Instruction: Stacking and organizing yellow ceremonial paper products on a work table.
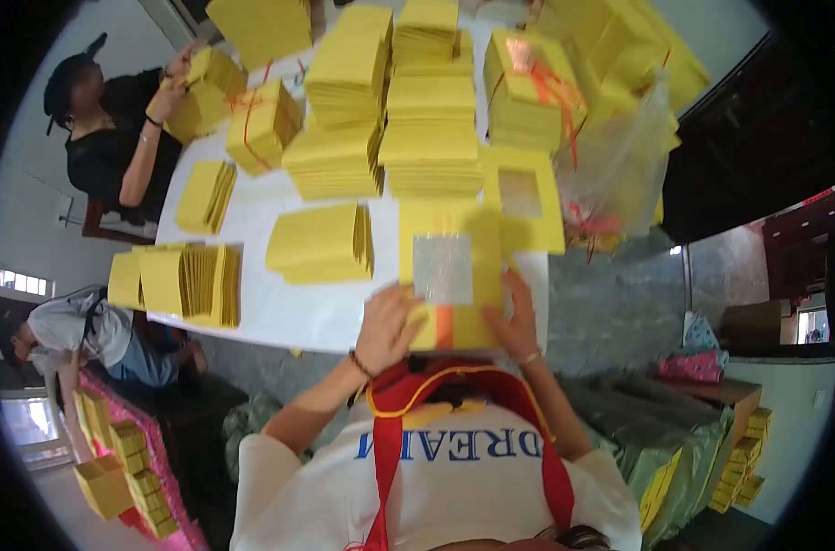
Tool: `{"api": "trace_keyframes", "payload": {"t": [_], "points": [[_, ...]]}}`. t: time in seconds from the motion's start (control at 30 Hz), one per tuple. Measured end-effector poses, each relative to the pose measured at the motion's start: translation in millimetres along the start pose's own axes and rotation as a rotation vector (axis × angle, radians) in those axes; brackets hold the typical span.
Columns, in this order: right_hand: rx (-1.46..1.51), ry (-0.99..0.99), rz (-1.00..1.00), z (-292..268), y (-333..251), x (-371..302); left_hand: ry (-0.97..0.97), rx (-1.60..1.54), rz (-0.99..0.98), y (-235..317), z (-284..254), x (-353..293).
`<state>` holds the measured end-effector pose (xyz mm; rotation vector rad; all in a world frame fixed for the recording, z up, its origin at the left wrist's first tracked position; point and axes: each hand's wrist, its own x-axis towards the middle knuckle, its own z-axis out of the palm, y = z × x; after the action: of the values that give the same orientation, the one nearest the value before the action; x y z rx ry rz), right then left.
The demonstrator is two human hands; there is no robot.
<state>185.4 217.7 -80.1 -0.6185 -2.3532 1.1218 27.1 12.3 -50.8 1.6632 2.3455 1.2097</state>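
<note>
In front of me at the table's near edge lies a yellow paper bundle (484, 328). It has a square see-through window with a silvery look, and an orange ribbon runs lengthwise under and above it. My left hand (387, 323) grips its left edge, fingers curled onto the top face. Along the right edge my right hand (515, 319) presses in, thumb toward the face and fingers up the side. Both hands are closed on the bundle from opposite sides. Just beyond its far right corner is a flat yellow sheet (548, 207) with a similar window.
Several stacks of folded yellow paper (339, 161) cover the white table (261, 202). Ribbon-tied bundles (532, 106) stand farther back. A clear plastic bag (619, 161) hangs at the right. One person (114, 151) handles yellow paper at the far left; another person (100, 331) bends lower left.
</note>
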Motion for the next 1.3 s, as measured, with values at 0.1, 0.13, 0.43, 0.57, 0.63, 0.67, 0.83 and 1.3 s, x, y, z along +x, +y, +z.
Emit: {"api": "trace_keyframes", "payload": {"t": [0.1,0.13,0.43,0.57,0.63,0.67,0.83,1.3], "points": [[-0.121,0.031,-0.110,-4.0,-15.7,-5.8,-0.241,0.248,0.197,15.9,-8.5,-4.8],[-0.124,0.014,-0.141,-2.5,-14.5,-6.3,-0.250,0.364,0.272,15.5,-10.8,-6.0],[0.157,-0.090,-0.074,-3.7,-2.0,13.0,-0.198,0.258,0.483,8.0,-17.0,15.2],[0.633,-0.081,0.340,-1.7,-3.6,22.3,-0.246,0.154,0.433,10.1,-25.3,28.7],[0.755,-0.075,0.543,-1.7,-4.5,22.3,-0.292,0.082,0.365,12.8,-31.5,36.1],[0.685,-0.078,0.399,-2.1,4.5,24.8,-0.284,0.071,0.346,12.3,-30.6,37.3],[0.659,-0.096,0.287,-1.1,6.4,19.2,-0.279,-0.019,0.265,10.9,-25.1,30.4],[0.697,-0.097,0.253,-1.9,4.5,16.5,-0.280,-0.153,0.096,9.8,-24.4,32.6]]}}
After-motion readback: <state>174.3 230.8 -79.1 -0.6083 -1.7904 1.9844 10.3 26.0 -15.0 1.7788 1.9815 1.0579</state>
